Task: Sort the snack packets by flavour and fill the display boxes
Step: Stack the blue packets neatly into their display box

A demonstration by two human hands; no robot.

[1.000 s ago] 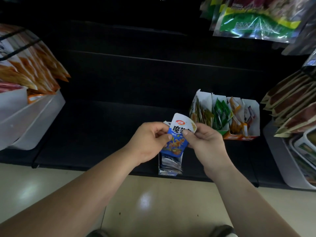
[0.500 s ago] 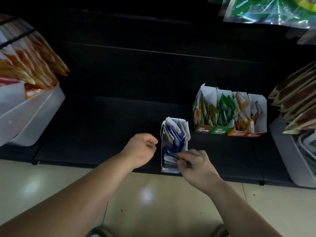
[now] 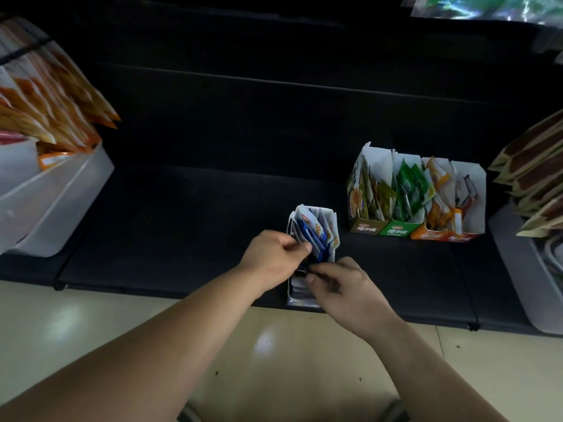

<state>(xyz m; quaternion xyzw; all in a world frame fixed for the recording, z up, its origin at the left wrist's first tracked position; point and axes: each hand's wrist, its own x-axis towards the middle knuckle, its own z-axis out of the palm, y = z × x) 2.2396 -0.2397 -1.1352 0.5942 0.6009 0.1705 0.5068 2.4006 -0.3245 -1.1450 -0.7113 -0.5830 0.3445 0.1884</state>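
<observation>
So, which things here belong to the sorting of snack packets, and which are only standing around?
Belong to the job: blue display box, its blue packets, left hand, right hand, row of four filled display boxes.
Only standing around: white bin of orange packets, white bin of brown packets, hanging green bags.

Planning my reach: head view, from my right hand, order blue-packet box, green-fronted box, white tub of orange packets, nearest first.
1. Blue-packet cardboard box, at the right hand.
2. Green-fronted cardboard box, ahead right.
3. White plastic tub, far left.
</observation>
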